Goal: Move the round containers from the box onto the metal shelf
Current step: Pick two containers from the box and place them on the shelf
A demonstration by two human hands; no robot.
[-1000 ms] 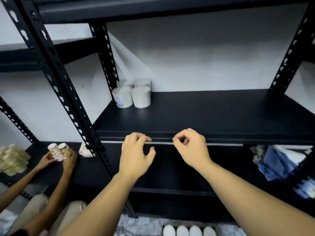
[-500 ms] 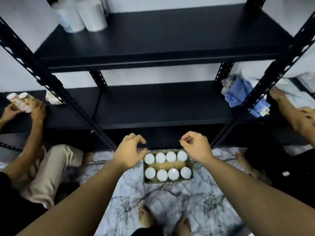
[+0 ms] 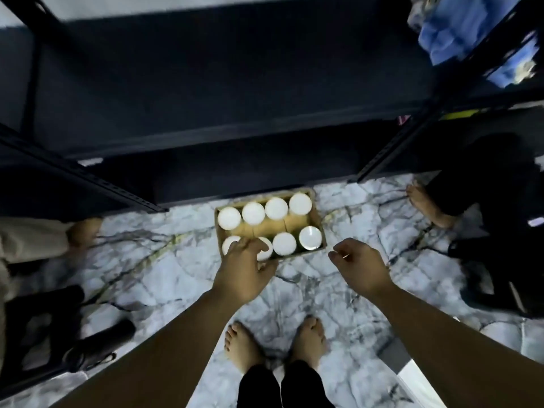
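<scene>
A cardboard box (image 3: 320, 222) lies on the marble floor in front of the black metal shelf (image 3: 206, 92). It holds several round white-lidded containers (image 3: 276, 208) in two rows. My left hand (image 3: 245, 267) hangs over the box's near left corner with loosely curled fingers, covering parts of two containers and holding nothing. My right hand (image 3: 360, 265) hovers just right of the box's near right corner, fingers loosely curled and empty.
My bare feet (image 3: 273, 346) stand on the marble floor just behind the box. Another person sits at the left (image 3: 35, 240), and a second person's foot (image 3: 424, 204) shows at the right. Blue packets (image 3: 459, 33) lie on the shelf's right side.
The view has tilted down from the shelf to the floor. Both hands have dropped toward the box, the left one now over its near left containers.
</scene>
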